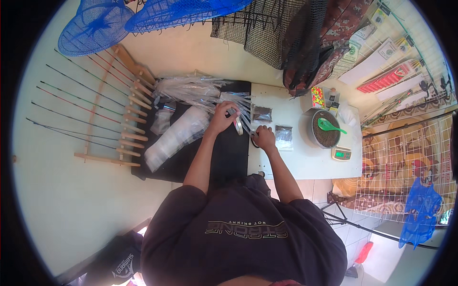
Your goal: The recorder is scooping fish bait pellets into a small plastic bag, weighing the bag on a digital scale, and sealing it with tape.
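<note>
My left hand [222, 118] is closed over the right edge of the black cloth, its fingers curled around a pale roll of tape [239, 126]. Thin clear plastic strips [244, 108] fan out beside those fingers. Just to the right, my right hand [264, 138] has its fingers closed low over the white tabletop. A small dark curved thing [255, 141] shows under its fingertips; its kind is hidden. A clear bag of dark grains [262, 114] lies beyond my right hand, and another partly filled bag [284, 137] lies to its right.
Clear plastic sleeves [179, 133] and bundled strips [186, 89] cover the black cloth [224, 162]. A bowl of dark grains [326, 139] with a green scoop [329, 125] sits on a digital scale [341, 154]. Left stands a wooden rod rack [135, 119]; blue nets [95, 28] hang above.
</note>
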{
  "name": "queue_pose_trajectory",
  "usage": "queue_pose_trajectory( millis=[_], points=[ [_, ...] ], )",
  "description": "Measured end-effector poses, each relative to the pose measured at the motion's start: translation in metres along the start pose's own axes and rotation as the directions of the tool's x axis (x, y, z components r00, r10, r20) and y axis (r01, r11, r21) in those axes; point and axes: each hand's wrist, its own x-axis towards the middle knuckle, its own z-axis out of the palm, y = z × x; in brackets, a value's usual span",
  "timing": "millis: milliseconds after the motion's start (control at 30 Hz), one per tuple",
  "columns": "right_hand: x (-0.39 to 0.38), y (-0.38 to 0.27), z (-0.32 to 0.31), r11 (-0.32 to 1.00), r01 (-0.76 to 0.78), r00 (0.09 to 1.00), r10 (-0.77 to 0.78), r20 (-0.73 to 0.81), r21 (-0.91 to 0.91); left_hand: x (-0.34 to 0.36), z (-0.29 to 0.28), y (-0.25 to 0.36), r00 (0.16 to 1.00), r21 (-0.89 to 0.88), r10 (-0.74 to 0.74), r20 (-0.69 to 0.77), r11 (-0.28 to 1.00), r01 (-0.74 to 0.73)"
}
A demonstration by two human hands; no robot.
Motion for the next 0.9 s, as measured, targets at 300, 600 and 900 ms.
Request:
queue_pose_trajectory(
  millis=[300, 600, 900],
  points=[
    [-0.007, 0.010, 0.023, 0.985, -0.169, 0.985, 0.169, -0.011, 0.018, 0.000, 0.001, -0.006, 0.999, -0.108, -0.017, 0.029, 0.994, 0.020],
    [0.000, 0.034, -0.006, 0.982, -0.079, 0.997, 0.073, 0.040, 0.170, -0.004, 0.006, -0.010, 1.000, -0.247, 0.008, 0.027, 0.969, -0.001],
    [-0.004, 0.045, -0.028, 0.934, -0.061, 0.998, 0.065, 0.001, 0.353, -0.001, 0.012, -0.025, 1.000, -0.134, 0.018, -0.004, 0.991, -0.018]
  ],
)
